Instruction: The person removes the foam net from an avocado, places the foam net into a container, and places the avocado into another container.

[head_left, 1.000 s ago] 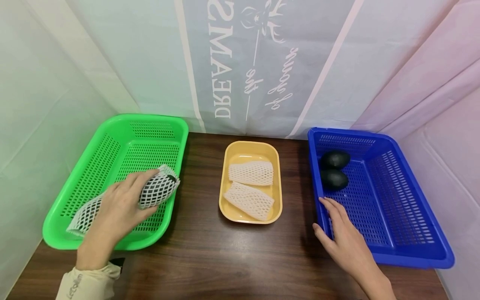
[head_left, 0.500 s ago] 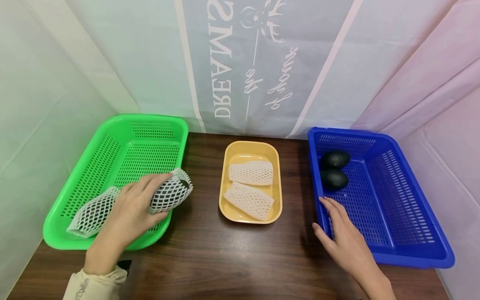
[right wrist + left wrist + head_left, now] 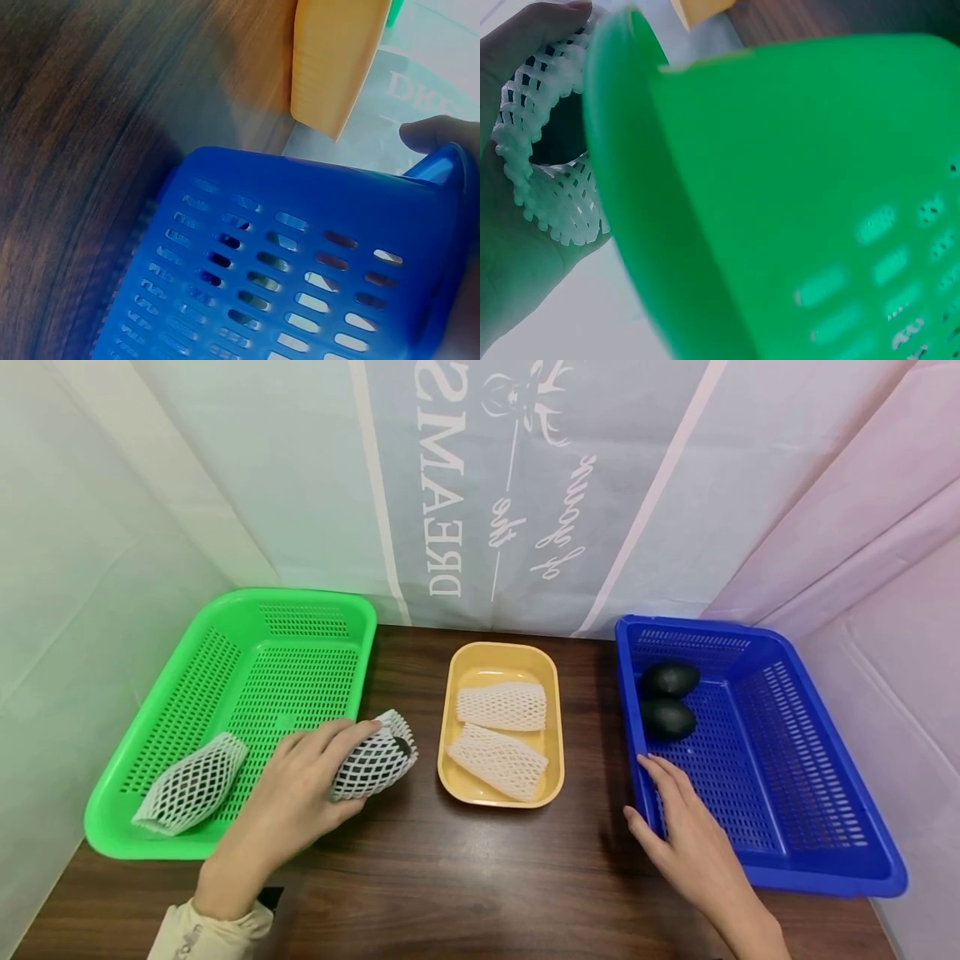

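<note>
My left hand (image 3: 296, 797) grips an avocado in a white foam net (image 3: 372, 764), just past the right rim of the green basket (image 3: 300, 670). The net's open end (image 3: 525, 180) shows dark fruit inside in the left wrist view, partly hidden by the basket wall. Another netted avocado (image 3: 191, 785) lies at the basket's near left. My right hand (image 3: 693, 839) rests on the near left rim of the blue basket (image 3: 873, 810), fingers fairly straight over it. Two bare dark avocados (image 3: 667, 720) lie side by side along that basket's left wall.
Between the baskets stands a yellow tray (image 3: 501, 668) holding two flattened foam nets, a far one (image 3: 502, 706) and a near one (image 3: 501, 762). Brown wood-grain table (image 3: 480, 877) lies in front. A printed curtain (image 3: 517, 485) hangs right behind.
My left hand has carried the netted avocado rightward out over the green basket's rim toward the yellow tray, uncovering the other netted avocado. The right hand stays on the blue rim.
</note>
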### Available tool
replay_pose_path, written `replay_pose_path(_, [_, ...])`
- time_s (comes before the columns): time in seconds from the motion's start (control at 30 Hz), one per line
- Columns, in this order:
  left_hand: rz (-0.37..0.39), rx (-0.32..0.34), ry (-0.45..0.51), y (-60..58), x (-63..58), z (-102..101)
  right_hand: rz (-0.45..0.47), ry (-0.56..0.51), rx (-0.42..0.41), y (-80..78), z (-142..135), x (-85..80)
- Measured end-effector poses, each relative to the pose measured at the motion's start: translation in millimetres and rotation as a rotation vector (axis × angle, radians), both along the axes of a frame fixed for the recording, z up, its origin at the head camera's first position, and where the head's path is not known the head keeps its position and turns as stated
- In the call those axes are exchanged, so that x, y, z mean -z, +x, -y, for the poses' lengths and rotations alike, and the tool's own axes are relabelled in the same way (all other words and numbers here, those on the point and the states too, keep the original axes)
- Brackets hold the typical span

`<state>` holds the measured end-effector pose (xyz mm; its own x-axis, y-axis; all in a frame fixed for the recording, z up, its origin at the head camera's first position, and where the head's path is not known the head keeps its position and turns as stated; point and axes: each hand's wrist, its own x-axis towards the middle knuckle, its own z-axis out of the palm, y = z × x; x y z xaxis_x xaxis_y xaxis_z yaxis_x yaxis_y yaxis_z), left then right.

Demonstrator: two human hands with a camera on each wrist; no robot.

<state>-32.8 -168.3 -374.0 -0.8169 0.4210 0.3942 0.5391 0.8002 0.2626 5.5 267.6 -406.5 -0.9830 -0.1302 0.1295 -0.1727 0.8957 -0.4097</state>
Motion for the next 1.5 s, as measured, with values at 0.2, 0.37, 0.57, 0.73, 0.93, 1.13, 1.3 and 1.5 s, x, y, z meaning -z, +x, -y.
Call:
replay_pose_path(0.2, [0.003,0.051,-0.004,4.1,3.0,-10,-0.018,-0.003,-0.008,-0.3,0,0.1])
replay_pose_path(0.37, [-0.002,0.088,-0.002,7.4,7.2,-17,-0.017,-0.003,-0.009,-0.1,0,-0.7])
replay_pose_path(0.57, [0.012,0.114,-0.01,11.2,9.9,-24,-0.019,-0.001,-0.009,-0.5,0,-2.0])
replay_pose_path(0.73, [0.019,0.132,-0.028,14.8,11.8,-30,-0.023,0.001,-0.009,-0.4,0,-2.1])
replay_pose_path(0.93, [0.016,0.167,-0.04,19.4,17.3,-38,-0.026,0.003,-0.011,-0.3,0,-1.3])
replay_pose_path(1.13, [0.065,0.201,-0.071,25.9,24.5,-48,-0.057,0.003,-0.016,-0.3,0,-1.1])
replay_pose_path(1.3, [0.096,0.228,-0.065,30.3,34.2,-54,-0.091,0.005,-0.024,-0.2,0,-0.2])
replay_pose_path(1.5, [0.115,0.25,-0.051,33.1,41.6,-59,-0.113,0.008,-0.03,-0.1,0,-0.2])
